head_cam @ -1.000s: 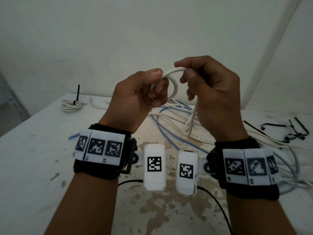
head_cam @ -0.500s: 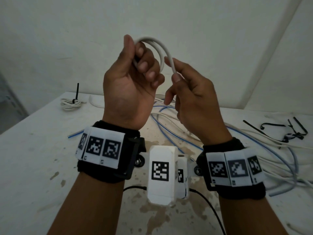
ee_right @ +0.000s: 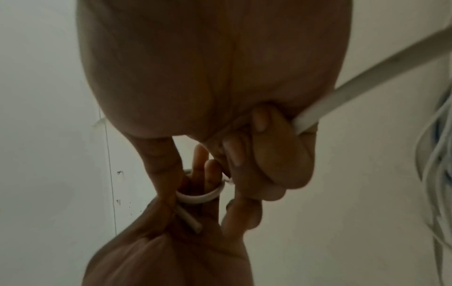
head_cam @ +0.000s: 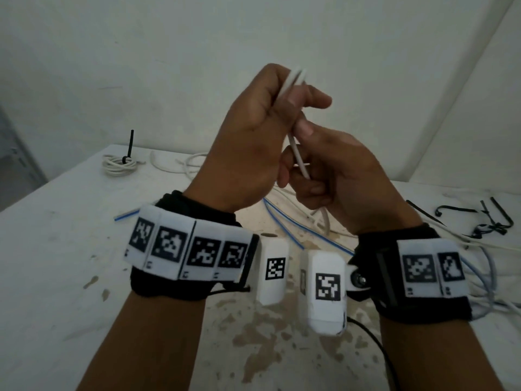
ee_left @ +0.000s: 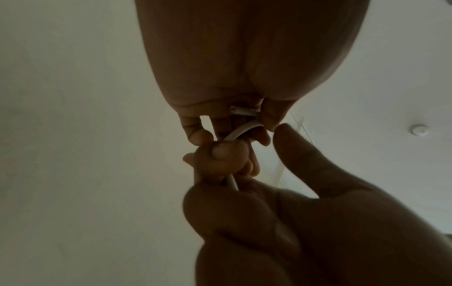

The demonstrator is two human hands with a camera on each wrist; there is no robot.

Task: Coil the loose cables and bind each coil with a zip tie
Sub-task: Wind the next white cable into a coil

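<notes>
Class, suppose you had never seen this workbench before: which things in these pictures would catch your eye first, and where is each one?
First, the two hands raised mid-frame: the left hand and right hand both grip a white cable being wound into loops. Behind them, loose white and blue cables sprawl across the stained white table. At far left lies a finished coil bound with a black zip tie; spare black zip ties lie at far right.

Both hands up over the middle of the white stained table [head_cam: 56,277]: left hand [head_cam: 248,142] at eleven o'clock of the right hand [head_cam: 338,176], touching. The thin white cable [head_cam: 296,153] runs between them. Bound white cable coil [head_cam: 119,163] far at ten o'clock; loose black zip ties [head_cam: 487,221] at two; loose blue and white cables [head_cam: 282,224] lie beneath the hands.
</notes>
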